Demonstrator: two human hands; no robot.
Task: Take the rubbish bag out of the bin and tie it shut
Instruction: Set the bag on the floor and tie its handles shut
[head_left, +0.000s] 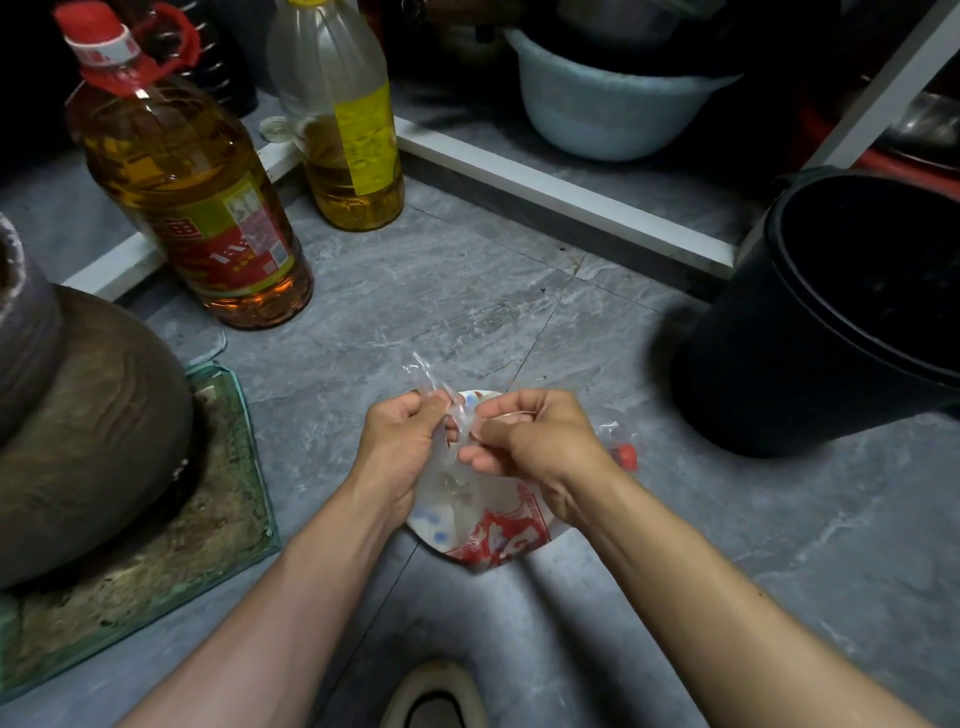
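Observation:
The clear rubbish bag (480, 530) lies on the grey tiled floor at the middle of the view, with red-and-white wrappers and a red cap showing through it. My left hand (402, 444) pinches one twisted strip of the bag's top, which sticks up past my fingers. My right hand (530, 441) pinches another part of the bag's top, close against the left hand. The black bin (810, 322) stands to the right, apart from the bag, and its inside looks dark with no bag visible.
Two large oil bottles (192, 197) (345, 130) stand at the back left. A brown earthen jar (78, 431) sits on a glass slab (228, 499) at left. A pale basin (597, 98) sits under a white-framed shelf (561, 192). A shoe (439, 696) shows at the bottom edge.

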